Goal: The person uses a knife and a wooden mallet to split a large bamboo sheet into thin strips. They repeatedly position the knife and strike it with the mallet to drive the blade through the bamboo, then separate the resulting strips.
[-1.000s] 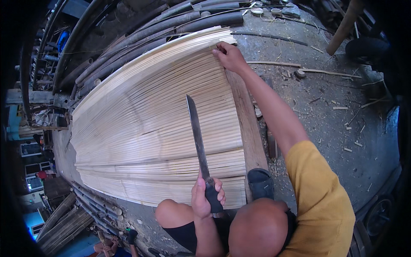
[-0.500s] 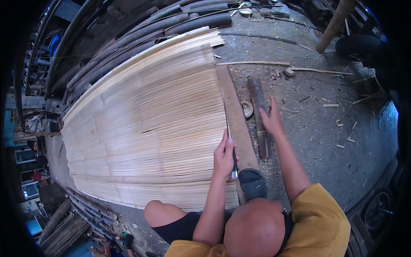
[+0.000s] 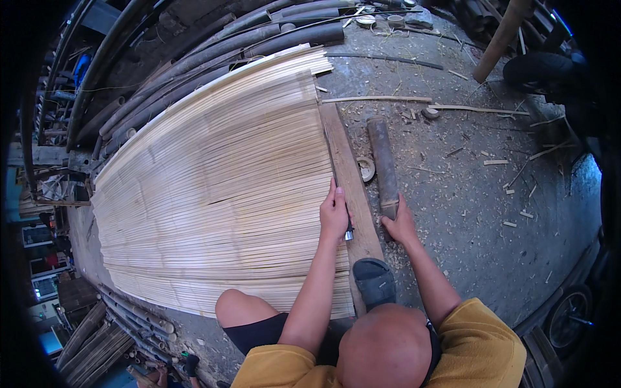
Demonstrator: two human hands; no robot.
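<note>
My left hand (image 3: 334,212) is closed round the dark handle of a long, thin-bladed tool (image 3: 349,234). Its narrow blade runs away from me along the right edge of a wide mat of pale split-bamboo strips (image 3: 194,200), beside a wooden plank (image 3: 354,181). Whether it is a knife or a saw I cannot tell. To the right of the plank, a thick brown bamboo piece (image 3: 383,155) lies lengthwise over the floor. My right hand (image 3: 401,226) grips its near end, with fingers and thumb on either side; part of that end is hidden.
A sandaled foot (image 3: 375,281) presses on the plank's near end. A pale ring (image 3: 367,169) lies between plank and bamboo. Shavings and thin strips (image 3: 479,108) litter the concrete floor. Dark bamboo poles (image 3: 259,39) are stacked beyond the mat, and a wheel (image 3: 570,315) stands at the right.
My right hand has moved from beside the bamboo piece's middle down to its near end and closed on it. My left hand has shifted slightly away from me with the bladed tool.
</note>
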